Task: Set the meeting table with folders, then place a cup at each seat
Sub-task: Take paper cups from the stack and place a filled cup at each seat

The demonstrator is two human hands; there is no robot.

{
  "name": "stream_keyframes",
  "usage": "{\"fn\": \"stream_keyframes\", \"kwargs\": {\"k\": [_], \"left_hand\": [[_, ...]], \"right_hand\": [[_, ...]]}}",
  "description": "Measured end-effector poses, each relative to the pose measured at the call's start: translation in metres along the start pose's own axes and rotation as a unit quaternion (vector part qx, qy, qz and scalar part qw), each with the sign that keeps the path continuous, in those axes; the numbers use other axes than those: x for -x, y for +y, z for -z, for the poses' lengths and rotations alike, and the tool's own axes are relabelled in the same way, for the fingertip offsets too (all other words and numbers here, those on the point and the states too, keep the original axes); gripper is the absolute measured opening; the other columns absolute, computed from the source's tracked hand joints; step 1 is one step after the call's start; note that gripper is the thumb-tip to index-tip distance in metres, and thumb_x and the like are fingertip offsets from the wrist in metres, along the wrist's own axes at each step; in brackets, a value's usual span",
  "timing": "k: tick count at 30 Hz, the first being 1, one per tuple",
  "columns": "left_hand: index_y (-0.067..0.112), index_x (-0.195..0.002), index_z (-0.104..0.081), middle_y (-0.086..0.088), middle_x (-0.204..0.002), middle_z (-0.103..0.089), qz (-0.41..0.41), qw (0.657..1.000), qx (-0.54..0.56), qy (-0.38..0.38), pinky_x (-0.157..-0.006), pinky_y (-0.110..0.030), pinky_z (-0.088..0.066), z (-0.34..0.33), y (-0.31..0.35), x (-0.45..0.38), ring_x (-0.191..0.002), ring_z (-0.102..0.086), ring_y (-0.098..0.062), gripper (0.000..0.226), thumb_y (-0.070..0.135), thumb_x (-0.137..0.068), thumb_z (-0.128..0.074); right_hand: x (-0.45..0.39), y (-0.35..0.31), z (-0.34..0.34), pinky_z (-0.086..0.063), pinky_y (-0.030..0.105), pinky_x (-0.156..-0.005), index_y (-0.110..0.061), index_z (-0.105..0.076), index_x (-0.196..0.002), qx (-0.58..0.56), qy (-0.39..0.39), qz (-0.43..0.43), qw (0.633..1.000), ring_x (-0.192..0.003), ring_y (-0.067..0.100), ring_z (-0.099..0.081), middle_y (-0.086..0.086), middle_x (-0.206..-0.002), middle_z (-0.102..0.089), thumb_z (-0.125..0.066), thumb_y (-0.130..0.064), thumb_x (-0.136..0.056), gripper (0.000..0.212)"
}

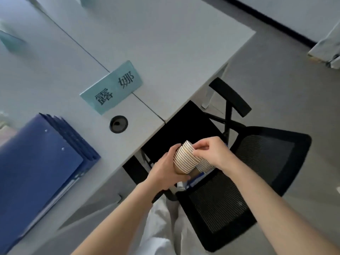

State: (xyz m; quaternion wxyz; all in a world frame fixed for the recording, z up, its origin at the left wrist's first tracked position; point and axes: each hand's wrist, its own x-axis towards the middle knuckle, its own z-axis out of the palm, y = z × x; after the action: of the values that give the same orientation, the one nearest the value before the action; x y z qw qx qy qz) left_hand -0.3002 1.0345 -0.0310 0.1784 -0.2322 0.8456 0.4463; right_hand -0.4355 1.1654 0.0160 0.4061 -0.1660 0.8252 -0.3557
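Note:
A nested stack of paper cups (184, 159) lies tilted in my left hand (163, 172), which grips it from below, off the table's near edge above a chair. My right hand (207, 153) pinches the rim of the top cup with its fingertips. More stacked cups with blue stripes (205, 165) show under my right hand. A pile of several blue folders (40, 162) lies on the grey table (165, 52) at the lower left.
A teal name card (112, 87) stands on the table near a round cable grommet (118, 124). A black mesh chair (239, 181) is pushed toward the table's edge on the right. Grey floor lies beyond it.

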Motion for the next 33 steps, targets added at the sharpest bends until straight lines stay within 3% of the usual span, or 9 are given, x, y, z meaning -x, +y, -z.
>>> {"fn": "stream_keyframes", "kwargs": {"k": [5, 8, 12, 18, 22, 27, 30, 33], "left_hand": [[0.059, -0.144, 0.004, 0.01, -0.134, -0.037, -0.066, 0.996, 0.011, 0.056, -0.08, -0.033, -0.054, 0.003, 0.029, 0.071, -0.104, -0.053, -0.011, 0.118, 0.023, -0.068, -0.08], [0.06, -0.144, 0.001, 0.011, -0.132, -0.038, -0.075, 0.991, -0.001, 0.108, -0.079, -0.041, -0.056, 0.004, 0.036, 0.097, -0.105, -0.052, -0.014, 0.115, 0.023, -0.069, -0.078], [0.059, -0.145, -0.003, 0.011, -0.132, -0.041, -0.07, 0.986, 0.026, 0.152, -0.083, -0.043, -0.055, 0.003, 0.038, 0.132, -0.111, -0.052, -0.014, 0.112, 0.027, -0.069, -0.079], [0.064, -0.139, -0.011, 0.016, -0.129, -0.042, -0.013, 0.975, 0.07, 0.212, -0.082, -0.043, -0.055, 0.021, 0.021, 0.161, -0.107, -0.052, -0.012, 0.11, 0.023, -0.063, -0.079], [0.059, -0.141, -0.014, 0.014, -0.126, -0.043, 0.057, 0.95, 0.148, 0.27, -0.093, -0.035, -0.049, 0.04, -0.007, 0.174, -0.113, -0.048, -0.012, 0.11, 0.018, -0.064, -0.082], [0.055, -0.143, -0.015, 0.007, -0.13, -0.044, 0.092, 0.917, 0.211, 0.324, -0.095, -0.04, -0.049, 0.061, -0.035, 0.188, -0.115, -0.048, -0.015, 0.11, 0.018, -0.065, -0.083], [0.056, -0.142, -0.015, 0.006, -0.13, -0.045, 0.101, 0.903, 0.238, 0.344, -0.095, -0.04, -0.051, 0.068, -0.048, 0.194, -0.116, -0.05, -0.014, 0.109, 0.02, -0.066, -0.085], [0.054, -0.144, -0.016, 0.007, -0.128, -0.046, 0.113, 0.892, 0.262, 0.349, -0.093, -0.037, -0.053, 0.073, -0.058, 0.197, -0.112, -0.053, -0.013, 0.109, 0.02, -0.067, -0.085]], "right_hand": [[0.076, -0.026, -0.001, -0.055, 0.029, -0.088, -0.013, -0.068, -0.11, -0.021, -0.018, 0.06, 0.998, -0.098, 0.007, -0.065, -0.001, -0.1, -0.07, -0.069, -0.012, -0.084, 0.026], [0.102, -0.038, -0.001, -0.055, 0.019, -0.08, -0.012, -0.067, -0.11, -0.036, -0.025, 0.078, 0.996, -0.096, 0.004, -0.064, -0.002, -0.1, -0.069, -0.068, -0.009, -0.085, 0.026], [0.125, -0.052, -0.006, -0.055, 0.017, -0.072, -0.014, -0.07, -0.099, -0.045, -0.007, 0.081, 0.996, -0.087, 0.004, -0.067, -0.004, -0.091, -0.071, -0.076, -0.009, -0.077, 0.023], [0.121, -0.083, -0.021, -0.052, 0.015, -0.07, -0.017, -0.071, -0.093, -0.06, -0.023, 0.106, 0.992, -0.082, 0.001, -0.068, -0.005, -0.086, -0.073, -0.075, -0.012, -0.078, 0.017], [0.089, -0.11, -0.036, -0.05, 0.016, -0.077, -0.017, -0.068, -0.097, -0.061, 0.048, 0.128, 0.989, -0.088, 0.005, -0.065, -0.005, -0.09, -0.07, -0.069, -0.007, -0.083, 0.017], [0.028, -0.131, -0.062, -0.052, 0.034, -0.087, -0.012, -0.068, -0.105, 0.077, 0.095, 0.165, 0.979, -0.096, 0.02, -0.065, 0.004, -0.099, -0.071, -0.062, -0.008, -0.085, 0.022], [-0.008, -0.139, -0.085, -0.042, 0.023, -0.075, -0.009, -0.067, -0.103, 0.18, 0.112, 0.182, 0.96, -0.095, 0.027, -0.065, 0.009, -0.1, -0.071, -0.057, -0.006, -0.085, 0.021], [-0.04, -0.143, -0.102, -0.042, 0.027, -0.072, -0.011, -0.064, -0.103, 0.265, 0.122, 0.188, 0.938, -0.095, 0.032, -0.063, 0.013, -0.101, -0.069, -0.051, -0.006, -0.086, 0.022]]}}
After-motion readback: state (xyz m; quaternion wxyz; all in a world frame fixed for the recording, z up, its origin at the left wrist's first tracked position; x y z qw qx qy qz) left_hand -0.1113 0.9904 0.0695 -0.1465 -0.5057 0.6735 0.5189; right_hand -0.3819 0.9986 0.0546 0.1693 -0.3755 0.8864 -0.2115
